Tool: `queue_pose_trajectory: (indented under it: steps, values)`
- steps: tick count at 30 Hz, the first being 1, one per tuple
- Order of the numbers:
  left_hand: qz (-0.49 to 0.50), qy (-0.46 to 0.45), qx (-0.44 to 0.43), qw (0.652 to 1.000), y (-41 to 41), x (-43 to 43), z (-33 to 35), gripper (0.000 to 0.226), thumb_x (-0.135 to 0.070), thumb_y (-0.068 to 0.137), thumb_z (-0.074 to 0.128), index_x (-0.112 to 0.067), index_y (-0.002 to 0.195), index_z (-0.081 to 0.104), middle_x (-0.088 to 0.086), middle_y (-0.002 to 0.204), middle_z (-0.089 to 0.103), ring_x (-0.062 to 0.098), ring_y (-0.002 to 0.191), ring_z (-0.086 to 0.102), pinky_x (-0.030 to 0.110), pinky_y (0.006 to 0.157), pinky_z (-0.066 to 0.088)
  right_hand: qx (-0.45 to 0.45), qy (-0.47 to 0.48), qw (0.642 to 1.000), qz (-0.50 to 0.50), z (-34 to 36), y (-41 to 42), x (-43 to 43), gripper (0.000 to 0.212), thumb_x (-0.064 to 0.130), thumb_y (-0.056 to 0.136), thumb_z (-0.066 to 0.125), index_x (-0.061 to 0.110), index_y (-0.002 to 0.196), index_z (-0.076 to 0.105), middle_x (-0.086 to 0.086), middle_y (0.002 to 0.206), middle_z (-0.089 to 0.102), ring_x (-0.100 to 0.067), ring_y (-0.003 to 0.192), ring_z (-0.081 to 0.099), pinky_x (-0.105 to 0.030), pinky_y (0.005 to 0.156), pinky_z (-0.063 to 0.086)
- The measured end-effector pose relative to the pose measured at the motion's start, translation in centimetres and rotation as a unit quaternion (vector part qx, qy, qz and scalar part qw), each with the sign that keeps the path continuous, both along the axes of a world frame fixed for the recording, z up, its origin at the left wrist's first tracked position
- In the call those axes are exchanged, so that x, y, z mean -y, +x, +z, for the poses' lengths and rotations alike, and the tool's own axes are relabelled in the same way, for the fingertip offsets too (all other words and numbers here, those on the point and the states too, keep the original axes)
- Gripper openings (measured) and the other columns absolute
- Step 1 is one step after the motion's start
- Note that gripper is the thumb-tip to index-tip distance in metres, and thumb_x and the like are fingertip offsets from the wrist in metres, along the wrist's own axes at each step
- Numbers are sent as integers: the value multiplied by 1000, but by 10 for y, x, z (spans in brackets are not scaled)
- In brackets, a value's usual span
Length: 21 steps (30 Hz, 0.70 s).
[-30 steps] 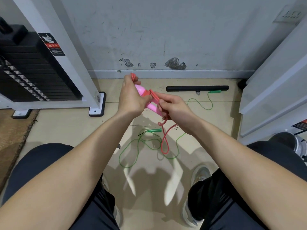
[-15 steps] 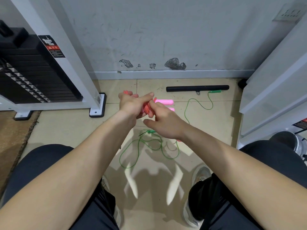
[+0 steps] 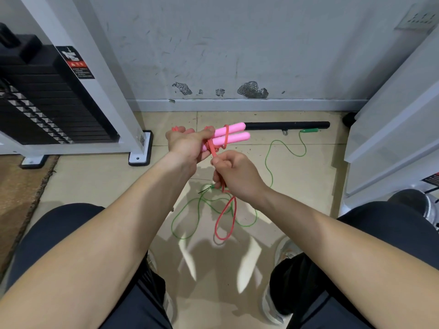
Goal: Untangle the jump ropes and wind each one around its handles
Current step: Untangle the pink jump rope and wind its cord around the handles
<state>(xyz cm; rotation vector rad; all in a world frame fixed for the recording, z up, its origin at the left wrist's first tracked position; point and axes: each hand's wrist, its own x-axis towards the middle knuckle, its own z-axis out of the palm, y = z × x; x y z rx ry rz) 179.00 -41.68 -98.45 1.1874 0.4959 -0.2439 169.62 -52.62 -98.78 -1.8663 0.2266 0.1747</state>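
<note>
My left hand grips two pink handles held side by side, their free ends pointing right. Red rope is wrapped round them in a few turns. My right hand pinches the red rope just below the handles. The rest of the red rope hangs from that hand as a loop down to the floor. A green jump rope lies loose on the tiles beneath, one green handle by the black bar, the other mostly hidden behind my right hand.
A black bar lies along the wall. A weight stack machine with a white frame foot stands at the left. White equipment fills the right. My knees and shoes frame the bottom; a brown mat lies at the left.
The pink handles have turned level, pointing right. My right hand has dropped below them with the red rope, and a longer red loop now hangs to the floor.
</note>
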Motion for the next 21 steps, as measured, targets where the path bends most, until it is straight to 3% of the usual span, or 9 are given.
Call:
queue_pose_trajectory:
  steps: [2,4,6,8,11,14,17,21]
  values:
    - [-4,-14,-12,1000,2,-3,4,62,8,80,75,-16,116,30,14,129,65,19,85,75,37,57,60,-31,23,999,30,-1,-1,1,23,27,103,47,11,94,61,-1,61,60,-15,52,58,-33,61,51]
    - [-9,-17,-20,1000,3,-4,5,61,7,81,75,-17,115,30,12,122,70,20,81,74,35,55,59,-2,-52,998,43,-3,-1,1,22,32,103,45,17,97,61,1,60,59,-16,55,56,-39,64,53]
    - [3,-15,-12,1000,5,-5,4,63,8,80,76,-18,116,31,11,131,65,17,85,76,38,60,61,58,-144,987,31,-6,-1,0,17,34,102,45,23,104,58,3,60,59,-19,63,58,-41,69,50]
    - [12,-5,2,1000,5,-5,5,71,5,79,78,-16,129,32,11,139,59,16,87,76,38,64,61,107,-157,981,-26,-6,-1,-2,19,31,101,49,21,117,50,5,60,57,-20,67,58,-39,68,46]
    - [9,-11,11,1000,5,-3,7,77,6,79,78,-12,136,29,12,143,55,15,86,76,45,74,62,151,-157,974,-63,-5,-1,-4,43,26,98,55,18,136,38,1,61,63,-23,69,61,-39,68,48]
    - [5,-23,16,1000,2,-1,9,75,7,79,77,-11,134,29,16,150,47,15,86,76,53,79,61,142,-129,980,-55,-5,0,-2,53,25,97,55,26,146,35,-5,64,66,-24,70,63,-44,72,52]
    - [-5,-21,22,1000,0,0,9,77,6,79,78,-12,136,29,16,151,45,14,84,76,44,71,62,133,-102,985,-46,-4,-3,-2,59,23,98,54,32,151,30,-7,67,66,-24,68,62,-44,71,52]
    - [-12,11,38,999,-3,1,12,67,1,79,80,-15,124,34,4,140,50,14,79,73,32,62,59,86,0,996,-26,1,-5,-3,70,18,100,54,35,158,19,-3,62,64,-14,55,54,-31,60,47]
